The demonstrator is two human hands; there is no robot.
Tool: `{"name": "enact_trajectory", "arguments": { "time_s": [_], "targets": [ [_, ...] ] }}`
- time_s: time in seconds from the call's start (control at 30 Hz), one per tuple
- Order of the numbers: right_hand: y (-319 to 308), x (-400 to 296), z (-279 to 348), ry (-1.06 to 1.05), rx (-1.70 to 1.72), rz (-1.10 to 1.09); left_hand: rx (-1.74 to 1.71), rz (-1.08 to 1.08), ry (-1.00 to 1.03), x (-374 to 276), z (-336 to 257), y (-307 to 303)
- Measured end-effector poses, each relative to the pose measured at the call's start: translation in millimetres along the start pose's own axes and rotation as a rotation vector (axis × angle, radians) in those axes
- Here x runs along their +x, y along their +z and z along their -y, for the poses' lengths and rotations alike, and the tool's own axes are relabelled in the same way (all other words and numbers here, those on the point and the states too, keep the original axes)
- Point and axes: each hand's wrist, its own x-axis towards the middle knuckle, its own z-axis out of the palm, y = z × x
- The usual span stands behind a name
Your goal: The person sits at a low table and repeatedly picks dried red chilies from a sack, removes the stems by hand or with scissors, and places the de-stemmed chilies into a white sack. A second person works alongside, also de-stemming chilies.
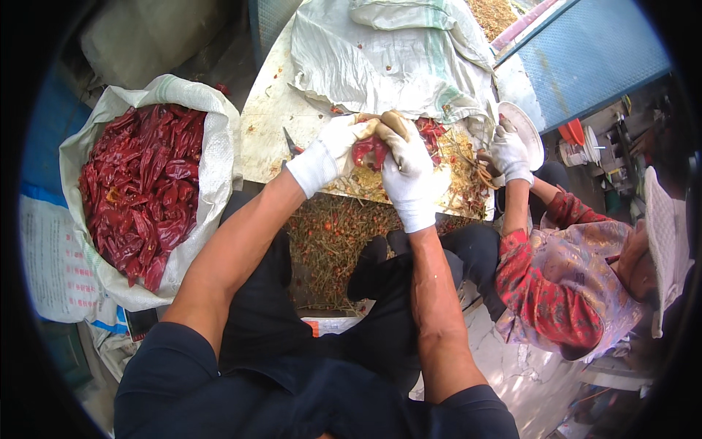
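Both my hands wear white knit gloves with tan-stained fingertips and meet over the near part of a pale work board (263, 123). A wrinkled dried red chili pepper (369, 152) is between them. My left hand (341, 140) grips it from the left, fingertips touching those of my right hand (405, 159), which closes on its other side. Behind my right hand lie more red chili peppers (430, 131), partly hidden. A dark pointed tool with some red on it (292, 144) lies left of my left hand, its rear end covered by the glove.
A white woven sack (222, 131) full of red chilies (145, 186) stands at left. White woven sheeting (378, 66) covers the board's far part. Stems and seeds (329, 236) litter the floor below. At right a co-worker's gloved hand (510, 151) is beside a round white lid-like object (526, 131).
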Motion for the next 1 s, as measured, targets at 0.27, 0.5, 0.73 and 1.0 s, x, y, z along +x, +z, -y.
{"name": "enact_trajectory", "arguments": {
  "time_s": [0.27, 0.5, 0.73, 1.0],
  "targets": [
    [-1.1, -8.7, 16.9, 0.163, 0.156, -0.139, -0.122, 0.089, 0.110, -1.5, -1.6, 13.3],
    [1.9, -10.2, 15.7, 0.537, 0.655, -0.461, 0.243, 0.041, 0.332, -9.1, -0.8, 24.8],
    [-3.5, -14.4, 2.3, 0.733, 0.651, -0.210, 0.458, -0.139, 0.360, -15.7, -0.5, 33.0],
    [2.1, -24.0, -9.8, 0.701, 0.705, -0.240, 0.779, -0.210, 0.372, -20.9, -0.1, 38.3]
  ]
}}
